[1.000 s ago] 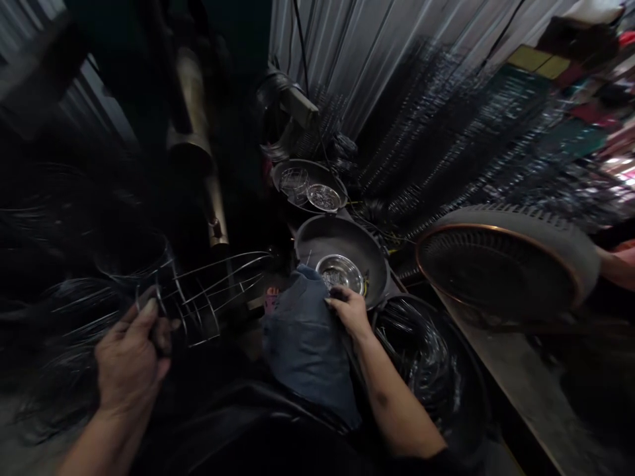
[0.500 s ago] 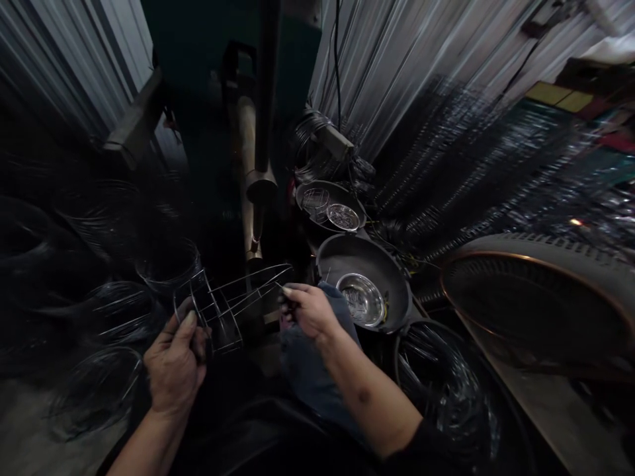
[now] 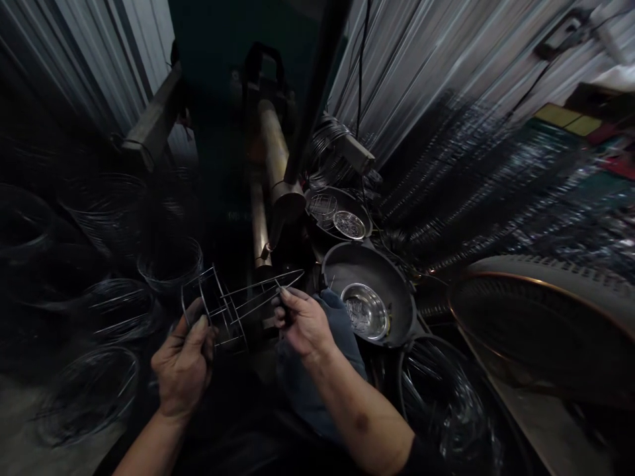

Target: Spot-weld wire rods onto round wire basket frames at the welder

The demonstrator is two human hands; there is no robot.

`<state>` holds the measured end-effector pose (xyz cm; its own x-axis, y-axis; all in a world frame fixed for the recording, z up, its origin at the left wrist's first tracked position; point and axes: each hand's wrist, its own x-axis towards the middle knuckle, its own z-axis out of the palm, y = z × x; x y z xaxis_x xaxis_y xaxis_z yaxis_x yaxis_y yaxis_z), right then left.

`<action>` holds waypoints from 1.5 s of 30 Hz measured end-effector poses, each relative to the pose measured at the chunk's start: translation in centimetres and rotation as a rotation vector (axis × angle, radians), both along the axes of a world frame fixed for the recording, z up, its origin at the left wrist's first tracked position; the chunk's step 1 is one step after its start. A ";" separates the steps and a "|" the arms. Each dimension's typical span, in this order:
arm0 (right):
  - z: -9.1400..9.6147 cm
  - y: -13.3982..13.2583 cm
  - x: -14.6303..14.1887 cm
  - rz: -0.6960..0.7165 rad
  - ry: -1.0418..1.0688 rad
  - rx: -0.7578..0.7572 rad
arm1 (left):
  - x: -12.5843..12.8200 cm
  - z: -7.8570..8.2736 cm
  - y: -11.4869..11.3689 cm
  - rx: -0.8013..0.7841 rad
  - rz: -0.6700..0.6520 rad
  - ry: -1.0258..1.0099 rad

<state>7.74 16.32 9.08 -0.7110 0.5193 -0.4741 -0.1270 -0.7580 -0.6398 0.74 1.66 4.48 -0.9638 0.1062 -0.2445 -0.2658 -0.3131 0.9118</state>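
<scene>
Narrow Pinch Risking a Slip

The left hand (image 3: pixel 183 367) is gripping the ringed end of a silvery cage-like metal wire frame (image 3: pixel 235 289); the right hand (image 3: pixel 302 324) is pinching a thin grey metal wire (image 3: pixel 278 285) at its narrow end, possibly part of it. A loose pinch could cause slipping; a wrist twist could knock the frame against the brass-coloured metal rod (image 3: pixel 260 228) nearby. Between both hands, its long axis is running left-right, looped tip pointing right and slightly up.

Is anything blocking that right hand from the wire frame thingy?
No, nothing I can see. The right hand is right at the narrow end of the wire frame; the left hand grips the wider end.
</scene>
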 end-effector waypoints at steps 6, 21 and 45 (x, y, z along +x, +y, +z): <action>-0.8 0.1 -1.5 -0.051 0.062 0.018 | -0.5 -0.1 0.1 0.030 0.007 -0.028; -0.3 1.1 -4.5 -0.155 0.112 0.072 | -2.7 1.4 1.7 0.022 -0.030 0.045; 0.4 3.3 -3.2 -0.188 -0.137 0.721 | -4.0 3.4 1.7 -0.012 -0.011 0.020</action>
